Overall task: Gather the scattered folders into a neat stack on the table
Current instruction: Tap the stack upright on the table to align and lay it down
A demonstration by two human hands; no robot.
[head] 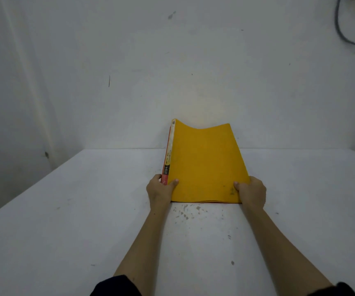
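Between my two hands, near the middle of the white table (65,210), I hold a stack of folders (204,163) with a yellow cover on top and a red edge showing along its left spine and under its near edge. How many folders are in the stack I cannot tell. Its long axis runs straight away from me toward the far wall (129,60), and its far end tilts up off the table and sags in the middle. My left hand (160,192) grips the near left corner, thumb pressed on the yellow cover and fingers curled round the spine. My right hand (252,194) grips the near right corner the same way, thumb on top, fingers hidden underneath. Both hands sit level at the near short edge, so neither is closer to the stack than the other. No other folder lies loose on the table that I can see, so the gathering looks nearly done; I judge what remains is lowering the raised far end flat and squaring the edges. A dark cable (343,28) hangs on the wall at far right.
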